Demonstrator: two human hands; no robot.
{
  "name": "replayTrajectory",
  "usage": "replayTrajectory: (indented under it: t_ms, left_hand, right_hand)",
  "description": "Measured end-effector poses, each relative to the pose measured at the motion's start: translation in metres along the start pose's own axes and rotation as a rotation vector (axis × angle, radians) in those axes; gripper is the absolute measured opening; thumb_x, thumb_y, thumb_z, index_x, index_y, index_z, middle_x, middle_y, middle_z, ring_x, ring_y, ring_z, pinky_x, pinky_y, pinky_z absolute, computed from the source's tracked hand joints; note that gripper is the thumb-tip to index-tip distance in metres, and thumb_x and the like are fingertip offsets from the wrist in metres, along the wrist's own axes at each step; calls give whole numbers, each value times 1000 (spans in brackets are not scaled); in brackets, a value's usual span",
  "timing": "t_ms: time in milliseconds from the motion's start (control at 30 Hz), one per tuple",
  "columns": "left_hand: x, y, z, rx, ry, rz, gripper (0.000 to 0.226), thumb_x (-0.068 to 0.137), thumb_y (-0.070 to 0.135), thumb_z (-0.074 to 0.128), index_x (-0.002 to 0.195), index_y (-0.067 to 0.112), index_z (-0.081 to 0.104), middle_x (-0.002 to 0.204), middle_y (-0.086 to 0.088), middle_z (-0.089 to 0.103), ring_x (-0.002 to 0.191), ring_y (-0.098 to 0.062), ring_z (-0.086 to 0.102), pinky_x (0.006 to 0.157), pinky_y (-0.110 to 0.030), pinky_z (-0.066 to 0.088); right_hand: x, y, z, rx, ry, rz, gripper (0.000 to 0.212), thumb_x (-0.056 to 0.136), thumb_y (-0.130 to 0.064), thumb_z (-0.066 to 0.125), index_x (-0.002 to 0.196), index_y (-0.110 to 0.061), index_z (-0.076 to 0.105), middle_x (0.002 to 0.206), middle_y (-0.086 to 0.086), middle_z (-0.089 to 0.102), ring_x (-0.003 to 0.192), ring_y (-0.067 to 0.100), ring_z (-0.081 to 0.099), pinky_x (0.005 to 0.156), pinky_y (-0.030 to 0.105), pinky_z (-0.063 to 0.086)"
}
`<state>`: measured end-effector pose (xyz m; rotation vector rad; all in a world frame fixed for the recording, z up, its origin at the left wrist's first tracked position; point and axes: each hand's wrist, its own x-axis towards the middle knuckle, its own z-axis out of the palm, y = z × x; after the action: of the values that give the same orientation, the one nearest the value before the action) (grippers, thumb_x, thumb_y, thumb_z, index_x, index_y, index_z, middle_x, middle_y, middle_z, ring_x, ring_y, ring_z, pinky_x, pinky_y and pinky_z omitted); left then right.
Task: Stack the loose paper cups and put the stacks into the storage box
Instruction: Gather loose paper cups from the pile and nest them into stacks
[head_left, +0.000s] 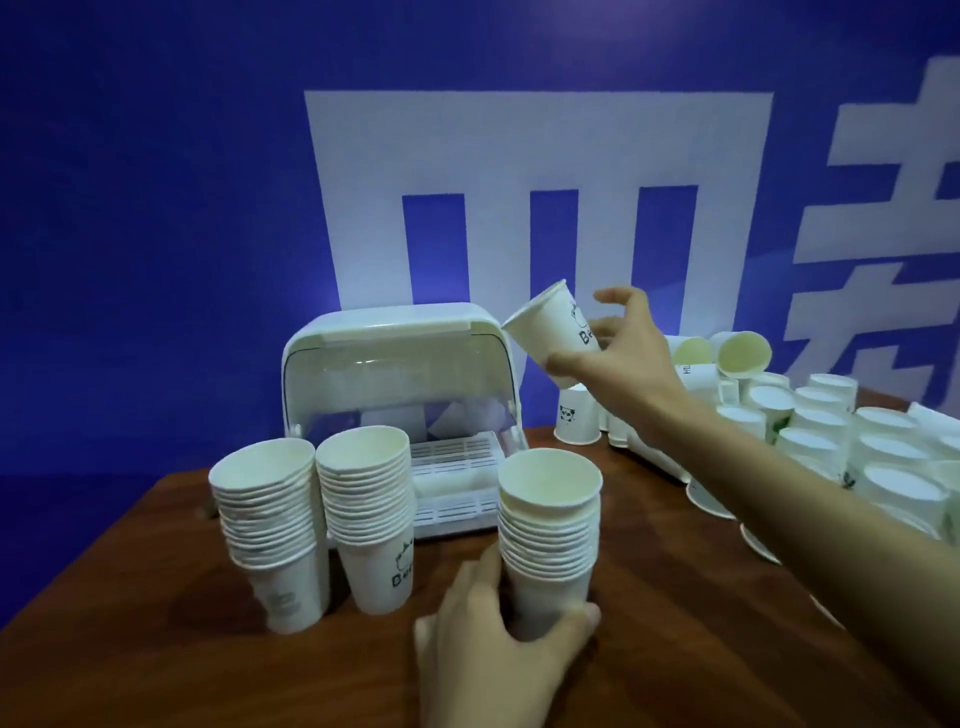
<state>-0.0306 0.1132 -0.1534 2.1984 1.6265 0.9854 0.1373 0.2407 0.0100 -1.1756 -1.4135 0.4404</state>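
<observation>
Three stacks of white paper cups stand on the brown table. My left hand (493, 649) grips the base of the nearest stack (548, 540) at centre. Two more stacks (270, 525) (369, 514) stand to the left, in front of the white storage box (400, 364), whose clear lid is raised. My right hand (623, 343) holds a single paper cup (553, 327) tilted in the air, above and beyond the near stack, beside the box's right top corner.
Many loose cups (831, 441), mostly upside down, crowd the right side of the table, with a few lying on their sides at the back. A blue wall with white characters rises behind. The table's left edge (104, 545) runs diagonally.
</observation>
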Motion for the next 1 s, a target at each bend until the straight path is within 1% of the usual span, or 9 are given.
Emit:
replayTrajectory:
  t_ms: [33, 67, 167, 300, 433, 633, 767, 867, 1000]
  left_hand:
    - [6, 11, -10, -201, 65, -126, 83, 69, 75, 78, 142, 52, 46, 101, 39, 41, 132, -2, 50, 116, -30, 35]
    - [12, 15, -11, -220, 77, -202, 81, 69, 76, 78, 140, 52, 47, 104, 37, 43, 130, -2, 51, 115, -31, 35]
    - [9, 21, -17, -247, 70, -202, 62, 64, 78, 77, 118, 58, 53, 112, 31, 53, 120, -2, 56, 111, -34, 40]
    - [10, 16, -12, -292, 103, -220, 50, 49, 86, 63, 94, 65, 55, 104, 31, 65, 107, -1, 64, 105, -37, 47]
    - [12, 18, -10, -263, 119, -234, 47, 52, 80, 65, 96, 64, 56, 103, 27, 67, 105, -3, 65, 105, -41, 49]
    - [12, 16, -8, -265, 94, -253, 79, 55, 86, 66, 126, 53, 59, 120, 22, 69, 113, -8, 65, 106, -47, 48]
    - [11, 18, -10, -264, 87, -244, 74, 58, 87, 66, 124, 56, 56, 120, 23, 69, 110, -6, 64, 104, -48, 50]
    - [10, 18, -10, -265, 97, -248, 72, 58, 86, 66, 122, 55, 57, 119, 22, 70, 108, -6, 66, 103, -49, 50]
    - [9, 19, -9, -256, 95, -245, 63, 59, 86, 66, 115, 61, 53, 117, 23, 69, 108, -5, 64, 102, -48, 51]
  right_hand:
    - [-20, -7, -7, 105, -17, 1, 84, 62, -30, 88, 133, -29, 41, 104, -2, 72, 95, 15, 70, 87, 38, 57]
    - [-37, -11, -13, 183, -40, 7, 86, 59, -36, 90, 130, -32, 42, 107, 0, 73, 98, 15, 72, 89, 39, 58]
    - [-85, -22, -24, 286, -137, 11, 88, 60, -42, 94, 134, -37, 45, 119, -3, 70, 99, 7, 72, 87, 32, 59]
    - [-113, -11, -15, 211, -190, -1, 93, 53, -54, 90, 134, -43, 46, 119, -10, 71, 118, 14, 64, 104, 48, 51]
    - [-118, 6, -8, 226, -247, 28, 88, 50, -59, 86, 128, -37, 51, 114, -10, 74, 102, 12, 72, 97, 48, 55]
    - [-120, 16, -20, 261, -172, -19, 83, 69, -59, 82, 138, -32, 46, 121, -15, 70, 119, 5, 63, 107, 43, 47]
    - [-122, 17, -20, 253, -117, -59, 72, 77, -48, 83, 136, -30, 47, 115, -11, 73, 109, 8, 68, 103, 45, 51]
    - [-121, 20, -18, 225, -107, -58, 72, 70, -53, 82, 130, -32, 49, 108, -14, 75, 110, 14, 69, 104, 50, 49]
    - [-121, 23, -17, 140, -135, -79, 66, 69, -60, 75, 124, -32, 52, 105, -19, 75, 115, 10, 66, 106, 48, 46]
